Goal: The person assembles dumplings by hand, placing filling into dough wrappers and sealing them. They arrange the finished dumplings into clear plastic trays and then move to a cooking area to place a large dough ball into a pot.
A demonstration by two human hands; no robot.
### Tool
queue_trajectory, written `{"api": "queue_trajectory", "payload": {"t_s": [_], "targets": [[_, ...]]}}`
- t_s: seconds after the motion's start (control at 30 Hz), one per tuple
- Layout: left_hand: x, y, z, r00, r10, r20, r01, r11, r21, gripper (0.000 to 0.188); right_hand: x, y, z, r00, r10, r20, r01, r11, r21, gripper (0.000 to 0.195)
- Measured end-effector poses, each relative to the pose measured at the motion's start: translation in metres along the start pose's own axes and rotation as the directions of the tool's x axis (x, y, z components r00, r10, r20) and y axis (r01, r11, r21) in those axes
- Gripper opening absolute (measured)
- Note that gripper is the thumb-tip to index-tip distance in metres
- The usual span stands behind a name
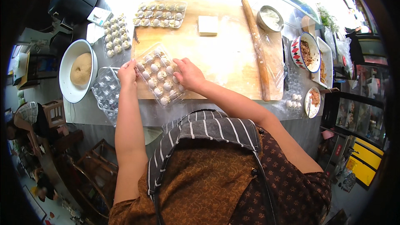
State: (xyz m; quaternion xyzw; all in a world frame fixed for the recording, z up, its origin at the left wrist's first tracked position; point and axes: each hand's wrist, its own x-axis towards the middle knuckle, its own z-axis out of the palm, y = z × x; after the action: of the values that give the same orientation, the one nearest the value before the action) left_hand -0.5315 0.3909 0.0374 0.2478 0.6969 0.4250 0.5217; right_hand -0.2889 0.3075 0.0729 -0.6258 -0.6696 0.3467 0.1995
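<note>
A clear plastic tray of wontons (161, 75) is held at a slant over the near left part of the wooden board (225, 78). My left hand (127, 72) grips its left edge, and my right hand (188, 74) has its right edge between thumb and fingers. Empty clear plastic trays (107, 92) lie just left of my left wrist. Another filled tray (160, 14) rests at the board's far left, with a further one (116, 35) beside the board. A stack of square wrappers (207, 25) sits near the board's far middle.
A wooden rolling pin (257, 49) and a metal bowl of white flour or paste (270, 19) are on the board's right. An enamel basin with dough (81, 68) stands left. Right of the board are a bowl of meat filling (306, 52), a small plate (312, 102) and several small dumplings (293, 100).
</note>
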Motion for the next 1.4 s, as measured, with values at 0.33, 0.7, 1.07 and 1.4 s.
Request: {"api": "queue_trajectory", "payload": {"t_s": [0.33,0.7,1.07,1.4], "targets": [[-0.004,-0.007,0.021,0.991,-0.087,0.105,0.089,0.996,-0.019,0.020,-0.020,0.023,-0.014,0.990,0.144,-0.012,-0.143,0.989,0.031,0.045],[-0.182,-0.082,-0.012,0.868,-0.380,0.318,0.396,0.918,0.017,0.023,-0.039,0.040,-0.009,0.964,0.258,-0.066,-0.236,0.943,0.234,0.035],[-0.201,-0.098,-0.002,0.792,-0.536,0.291,0.586,0.801,-0.120,0.022,-0.061,0.068,-0.019,0.952,0.305,-0.038,-0.284,0.919,0.275,0.025],[-0.205,-0.120,0.004,0.826,-0.310,0.470,0.536,0.689,-0.488,0.017,-0.091,0.068,-0.042,0.812,0.415,0.411,-0.584,0.605,0.542,0.029]]}}
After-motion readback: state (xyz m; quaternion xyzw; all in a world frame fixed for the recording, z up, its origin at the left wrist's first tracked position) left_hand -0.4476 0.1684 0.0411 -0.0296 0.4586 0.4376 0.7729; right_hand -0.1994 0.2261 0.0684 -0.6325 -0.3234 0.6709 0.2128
